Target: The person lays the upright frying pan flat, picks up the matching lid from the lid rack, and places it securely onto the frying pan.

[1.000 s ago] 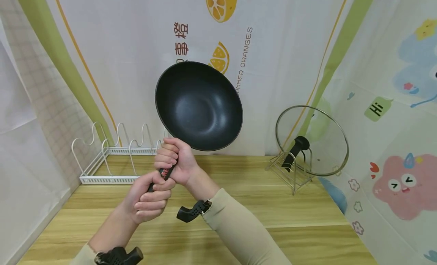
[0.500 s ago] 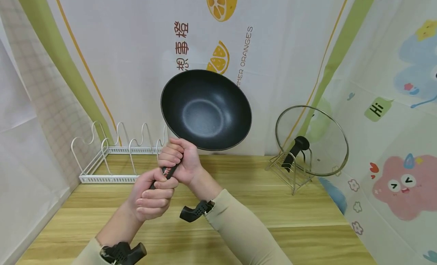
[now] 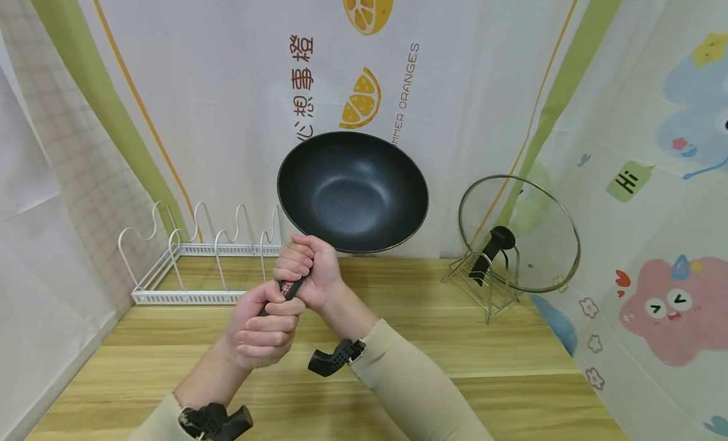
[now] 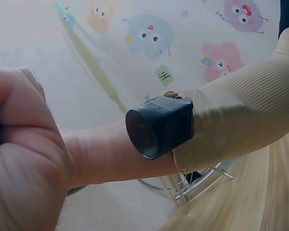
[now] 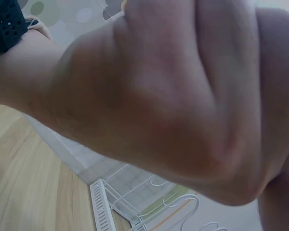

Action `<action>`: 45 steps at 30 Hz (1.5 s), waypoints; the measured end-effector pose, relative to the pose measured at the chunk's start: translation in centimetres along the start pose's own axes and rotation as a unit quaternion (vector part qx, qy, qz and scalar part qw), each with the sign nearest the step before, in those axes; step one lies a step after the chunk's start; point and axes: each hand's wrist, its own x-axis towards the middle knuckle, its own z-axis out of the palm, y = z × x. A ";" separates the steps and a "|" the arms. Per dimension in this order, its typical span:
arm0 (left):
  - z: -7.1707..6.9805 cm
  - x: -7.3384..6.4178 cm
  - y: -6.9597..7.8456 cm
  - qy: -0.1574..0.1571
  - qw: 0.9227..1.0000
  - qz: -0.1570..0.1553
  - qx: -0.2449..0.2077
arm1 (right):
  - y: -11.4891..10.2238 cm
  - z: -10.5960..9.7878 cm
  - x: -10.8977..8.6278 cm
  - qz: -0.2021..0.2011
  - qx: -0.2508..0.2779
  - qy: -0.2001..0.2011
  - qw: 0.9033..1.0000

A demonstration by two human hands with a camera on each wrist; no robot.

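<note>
A black wok (image 3: 352, 201) is held up in the head view, its dark inside facing me and its far rim tilted up. Both hands grip its handle (image 3: 290, 289), which shows a red mark between them. My right hand (image 3: 315, 273) curls round the part nearest the pan. Lower down, my left hand (image 3: 267, 330) wraps the handle's end. In the left wrist view the left hand (image 4: 24, 154) fills the left side, fingers curled. The right hand (image 5: 173, 106) covers most of the right wrist view and hides the handle.
A white wire rack (image 3: 182, 298) stands at the left on the wooden table (image 3: 398, 340). At the right a glass lid (image 3: 546, 239) with a black knob leans in a small metal stand (image 3: 489, 302). Printed curtains (image 3: 455, 81) enclose the back and sides.
The wok has come down and shifted right, and its opening has tipped more upward. Both hands moved slightly right with it, keeping their grip on the handle.
</note>
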 end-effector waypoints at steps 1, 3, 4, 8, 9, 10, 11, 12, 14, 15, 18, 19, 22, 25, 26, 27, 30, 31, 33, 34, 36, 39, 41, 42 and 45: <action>-0.1 0.0 0.0 0.001 1.000 0.000 -0.003 | 0.0 -0.1 -0.1 0.000 0.002 0.005 1.000; -0.3 0.1 -0.1 0.002 1.000 -0.002 -0.010 | -0.1 -0.2 -0.3 0.001 0.004 0.014 1.000; -0.4 0.1 -0.2 0.003 1.000 -0.002 -0.012 | -0.2 -0.3 -0.5 0.001 0.003 0.018 1.000; -0.9 0.2 -0.3 -0.002 1.000 -0.006 -0.024 | -0.3 -0.6 -0.9 0.001 -0.003 0.033 0.999; -1.0 0.2 -0.3 -0.004 1.000 -0.007 -0.026 | -0.4 -0.7 -1.0 0.001 -0.006 0.037 0.999; -1.1 0.2 -0.4 -0.005 1.000 -0.006 -0.029 | -0.4 -0.7 -1.1 0.000 -0.007 0.040 0.999; -1.1 0.3 -0.4 -0.007 0.999 -0.006 -0.031 | -0.5 -0.8 -1.1 0.000 -0.008 0.043 0.999; -1.2 0.3 -0.4 -0.009 0.999 -0.005 -0.032 | -0.5 -0.8 -1.2 0.001 -0.008 0.045 0.999; -1.4 0.3 -0.4 -0.011 0.999 -0.006 -0.035 | -0.6 -0.9 -1.3 0.001 -0.009 0.049 0.999; -1.4 0.4 -0.5 -0.012 0.999 -0.006 -0.036 | -0.6 -0.9 -1.4 0.003 -0.010 0.049 0.999; -1.5 0.4 -0.5 -0.011 0.999 -0.005 -0.038 | -0.7 -0.9 -1.5 0.008 -0.012 0.049 0.999; -1.5 0.5 -0.6 -0.009 0.999 -0.005 -0.038 | -0.7 -0.9 -1.5 0.009 -0.012 0.049 0.999; -1.5 0.5 -0.6 -0.008 0.999 -0.004 -0.039 | -0.8 -0.9 -1.6 0.008 -0.010 0.053 0.999; -1.6 0.6 -0.7 -0.007 0.999 -0.004 -0.044 | -0.8 -0.8 -1.8 0.002 -0.011 0.063 0.998; -1.6 0.6 -0.8 -0.007 0.999 -0.004 -0.045 | -0.8 -0.8 -1.8 -0.001 -0.013 0.067 0.998; -1.6 0.6 -0.8 -0.006 0.999 -0.004 -0.046 | -0.7 -0.8 -1.9 -0.003 -0.015 0.071 0.997; -1.7 0.6 -0.9 -0.005 0.999 -0.002 -0.049 | -0.7 -0.8 -2.1 -0.005 -0.019 0.081 0.997; -1.8 0.7 -1.0 -0.005 0.999 -0.002 -0.050 | -0.7 -0.8 -2.2 -0.006 -0.020 0.084 0.996; -1.8 0.7 -1.1 -0.005 0.999 -0.001 -0.052 | -0.8 -0.8 -2.3 -0.009 -0.023 0.091 0.996; -1.9 0.8 -1.1 -0.004 0.999 0.001 -0.053 | -0.8 -0.8 -2.4 -0.010 -0.023 0.095 0.995; -1.9 0.8 -1.2 -0.003 0.998 0.002 -0.056 | -0.8 -0.9 -2.5 -0.014 -0.025 0.099 0.995; -2.1 0.9 -1.3 -0.001 0.998 0.001 -0.062 | -0.8 -1.1 -2.7 -0.015 -0.021 0.103 0.994; -2.1 0.9 -1.3 -0.001 0.998 0.001 -0.065 | -0.9 -1.2 -2.8 -0.014 -0.017 0.102 0.995; -2.2 0.9 -1.4 -0.001 0.998 0.001 -0.067 | -0.9 -1.3 -2.9 -0.013 -0.015 0.102 0.995; -2.3 0.9 -1.4 0.001 0.997 0.003 -0.072 | -0.9 -1.5 -3.0 -0.012 -0.008 0.102 0.995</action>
